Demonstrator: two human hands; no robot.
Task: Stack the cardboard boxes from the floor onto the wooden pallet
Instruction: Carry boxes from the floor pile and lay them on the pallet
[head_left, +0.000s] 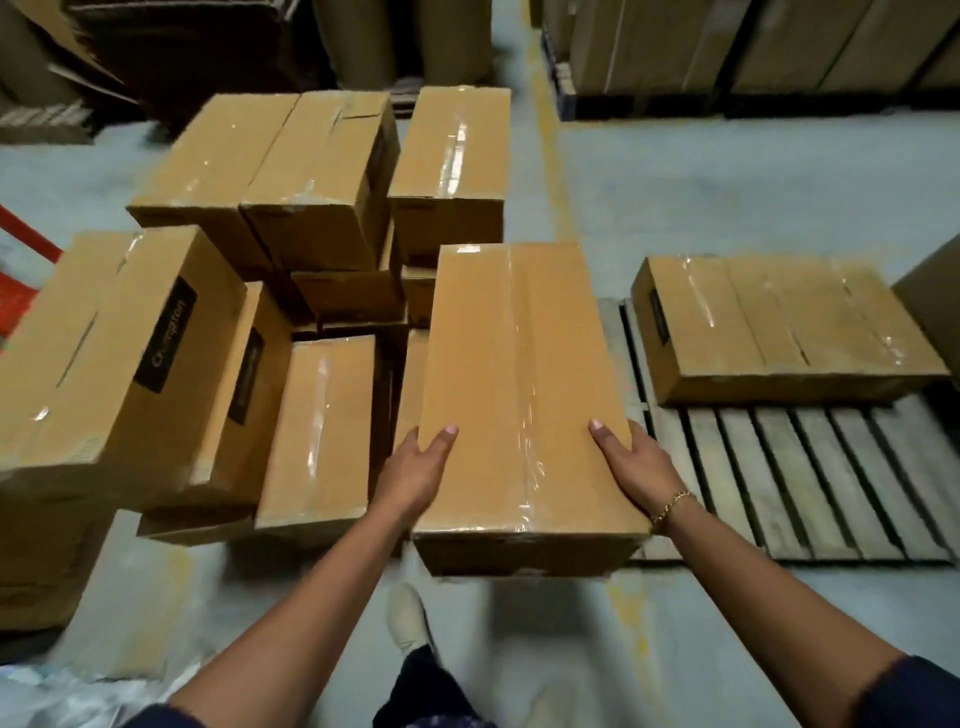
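Head view: the left hand (418, 470) and right hand (636, 462) clamp the long sides of a taped box (524, 395) near its near end, thumbs on top, holding it in the air between the floor pile (270, 291) and the pallet's (810, 483) left edge, where one box (784, 327) already lies at the far side. It looks stiff and moderately heavy, and the glossy tape could be slippery, so a grip on bare cardboard, low at the sides, seems safest.
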